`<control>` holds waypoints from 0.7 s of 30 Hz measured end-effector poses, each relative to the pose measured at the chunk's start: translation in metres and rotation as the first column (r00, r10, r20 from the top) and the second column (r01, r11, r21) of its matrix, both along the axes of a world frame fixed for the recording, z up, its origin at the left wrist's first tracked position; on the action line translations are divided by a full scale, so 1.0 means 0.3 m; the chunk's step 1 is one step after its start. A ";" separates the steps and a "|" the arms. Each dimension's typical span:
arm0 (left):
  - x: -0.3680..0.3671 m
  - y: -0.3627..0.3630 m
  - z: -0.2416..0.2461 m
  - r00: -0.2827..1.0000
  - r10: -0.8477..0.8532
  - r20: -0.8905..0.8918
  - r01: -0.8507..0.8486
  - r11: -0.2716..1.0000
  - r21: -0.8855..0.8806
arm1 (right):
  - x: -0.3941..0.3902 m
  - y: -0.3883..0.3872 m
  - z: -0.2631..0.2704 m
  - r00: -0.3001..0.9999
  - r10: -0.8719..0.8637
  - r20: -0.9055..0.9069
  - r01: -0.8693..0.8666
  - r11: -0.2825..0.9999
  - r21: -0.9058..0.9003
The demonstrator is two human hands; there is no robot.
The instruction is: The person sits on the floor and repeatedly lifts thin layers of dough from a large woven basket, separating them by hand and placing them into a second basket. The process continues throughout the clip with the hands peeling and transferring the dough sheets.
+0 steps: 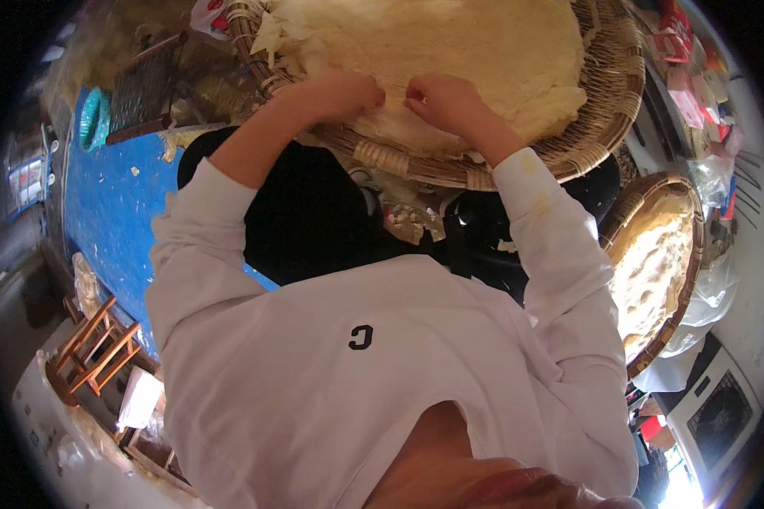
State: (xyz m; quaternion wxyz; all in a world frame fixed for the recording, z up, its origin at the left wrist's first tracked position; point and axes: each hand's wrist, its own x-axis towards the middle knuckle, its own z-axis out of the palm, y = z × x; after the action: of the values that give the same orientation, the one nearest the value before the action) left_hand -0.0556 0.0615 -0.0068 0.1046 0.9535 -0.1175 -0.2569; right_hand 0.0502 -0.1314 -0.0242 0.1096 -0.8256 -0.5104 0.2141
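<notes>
A thick, pale yellow fibrous sheet, perhaps wadding (484, 48), fills a large round wicker tray (611, 95) in front of me. Its near edge is ragged and looks loose and fluffy. Over that near part, my left hand (347, 95) is curled, its fingertips pointing right and slightly blurred. A small gap away, my right hand (445, 102) faces it with thumb and forefinger drawn together. Whether fibres are pinched between the fingers of either hand cannot be made out. Both hands are low over the sheet or touching it.
A second wicker tray (694, 242) with similar pale material leans at my right. On the left are a blue floor area (111, 191), a turquoise basket (93, 119), a dark slatted rack (143, 89) and a wooden stool (99, 347). My knees (318, 210) are under the tray's near rim.
</notes>
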 end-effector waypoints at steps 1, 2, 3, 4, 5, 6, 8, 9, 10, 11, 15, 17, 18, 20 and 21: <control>-0.022 -0.014 0.019 0.999 -0.030 -0.043 0.028 0.999 -0.034 | 0.000 0.030 -0.021 1.000 0.004 0.005 -0.004 1.000 0.003; -0.051 -0.022 0.039 0.998 0.001 -0.057 -0.004 0.999 -0.048 | -0.004 0.054 -0.039 1.000 0.000 0.010 0.001 1.000 -0.014; -0.077 -0.028 0.056 0.997 0.040 -0.072 -0.045 0.997 -0.064 | -0.007 0.073 -0.053 1.000 0.013 -0.017 -0.013 1.000 0.017; -0.092 -0.028 0.071 0.993 0.064 -0.100 -0.073 0.993 -0.093 | -0.007 0.091 -0.064 0.999 0.017 -0.040 -0.016 0.999 0.028; -0.105 -0.026 0.083 0.993 0.068 -0.096 -0.078 0.991 -0.109 | -0.008 0.103 -0.073 0.998 0.025 -0.064 -0.022 0.999 0.047; -0.115 -0.027 0.090 0.993 0.054 -0.103 -0.068 0.988 -0.139 | -0.008 0.117 -0.080 0.997 0.031 -0.068 -0.028 0.998 0.053; -0.125 -0.023 0.096 0.992 0.057 -0.113 -0.076 0.982 -0.175 | -0.004 0.136 -0.091 0.995 0.053 -0.080 -0.044 0.993 0.112; -0.125 -0.021 0.095 0.990 0.076 -0.118 -0.096 0.979 -0.182 | -0.002 0.145 -0.095 0.996 0.058 -0.071 -0.051 0.994 0.098; -0.126 -0.021 0.091 0.986 0.089 -0.141 -0.116 0.973 -0.199 | -0.001 0.152 -0.099 0.995 0.073 -0.066 -0.065 0.991 0.113; -0.126 -0.022 0.086 0.988 0.087 -0.125 -0.109 0.976 -0.187 | 0.000 0.160 -0.103 0.995 0.084 -0.055 -0.077 0.990 0.116; -0.133 -0.012 0.073 0.989 0.053 -0.140 -0.078 0.981 -0.178 | 0.001 0.188 -0.109 0.990 0.141 0.012 -0.141 0.990 0.025; -0.139 -0.006 0.072 0.999 0.033 -0.012 -0.035 0.988 -0.148 | 0.002 0.196 -0.101 0.986 0.163 0.045 -0.163 0.986 0.014; -0.144 -0.005 0.073 0.993 0.016 0.117 -0.002 0.993 -0.116 | 0.004 0.198 -0.095 0.990 0.140 0.006 -0.140 0.990 -0.013; -0.143 -0.002 0.076 0.984 0.015 0.179 0.002 0.996 -0.091 | 0.007 0.200 -0.081 0.992 0.101 -0.074 -0.102 0.995 -0.012; -0.139 -0.001 0.078 0.993 0.033 0.114 -0.022 0.994 -0.103 | 0.008 0.202 -0.075 0.993 0.101 -0.059 -0.103 0.994 -0.021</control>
State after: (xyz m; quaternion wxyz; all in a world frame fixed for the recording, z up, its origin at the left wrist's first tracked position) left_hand -0.0972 0.0612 0.0166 0.1496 0.9617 -0.1231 -0.1937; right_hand 0.0526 -0.0707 -0.0468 0.1034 -0.7931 -0.5461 0.2492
